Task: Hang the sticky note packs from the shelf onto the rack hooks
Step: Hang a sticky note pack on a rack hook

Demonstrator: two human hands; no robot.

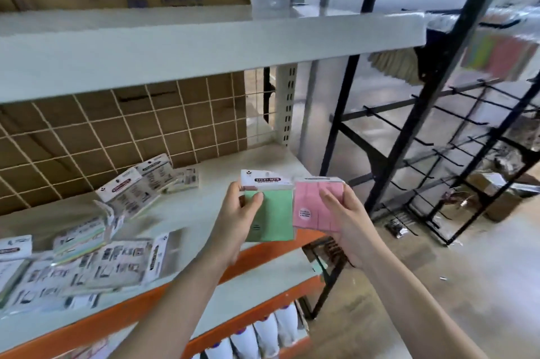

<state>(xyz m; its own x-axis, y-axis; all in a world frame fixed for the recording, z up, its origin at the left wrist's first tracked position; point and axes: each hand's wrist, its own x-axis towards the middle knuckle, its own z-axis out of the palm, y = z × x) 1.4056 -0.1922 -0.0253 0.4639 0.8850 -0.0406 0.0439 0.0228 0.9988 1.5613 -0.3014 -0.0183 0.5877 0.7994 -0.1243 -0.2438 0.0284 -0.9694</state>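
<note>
The black rack (pixel 455 136) stands to the right of the hands and farther off, its uprights leaning and its hooks (pixel 388 122) jutting out in rows toward the viewer; a few packs (pixel 496 55) already hang near its top, blurred. The right hand (pixel 347 227) is the nearer one to it, so a hang will likely start from that side, with each pack's punched header turned to meet a hook's tip. The white shelf (pixel 257 171) with its orange front edge sits to the left, a wire grid and cardboard behind it, and a loose heap of sticky note packs (pixel 87 256) lies across it — mostly backs up. Both hands hover just past the shelf's right end, each curled round one pack: the left hand (pixel 233 224) pinches the green pack (pixel 271 212) by its left edge, header upward, and the right grips the pink pack (pixel 312 206) from the right, thumb across its face. The two packs touch side by side, upright. Below lies a pale concrete floor with cartons beyond the rack.
</note>
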